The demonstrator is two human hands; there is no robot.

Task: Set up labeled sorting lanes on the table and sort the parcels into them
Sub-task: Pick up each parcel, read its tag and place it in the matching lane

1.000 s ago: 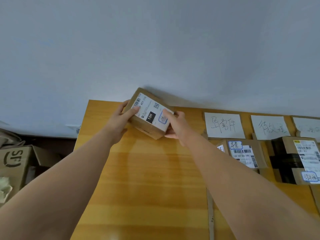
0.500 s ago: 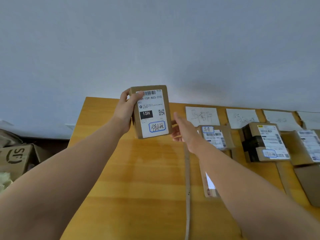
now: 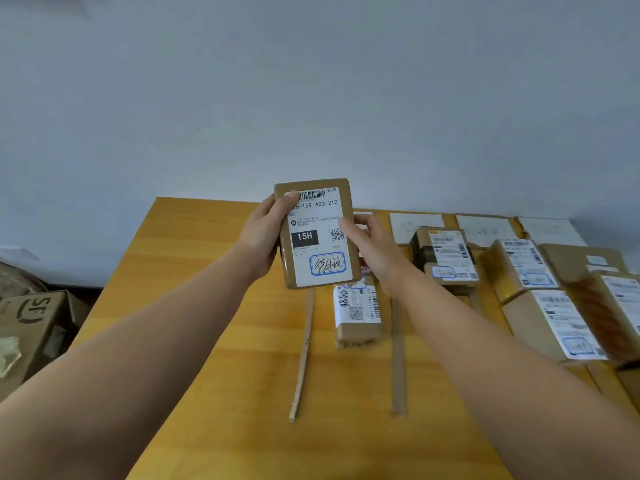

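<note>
The held parcel stands upright above the table, with the left hand at its left edge and the right hand at its right. Behind and below it, a second parcel lies on the table between the left strip and the right strip. To the right, more parcels sit before paper sheets along the table's back edge. A carton sits left of the table.

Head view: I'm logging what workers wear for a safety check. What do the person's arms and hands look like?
The left forearm and right forearm are bare as far up as the frame shows, no sleeves in view. The left hand and right hand wear no gloves; no watch, bracelet or ring shows on the sides visible.
</note>
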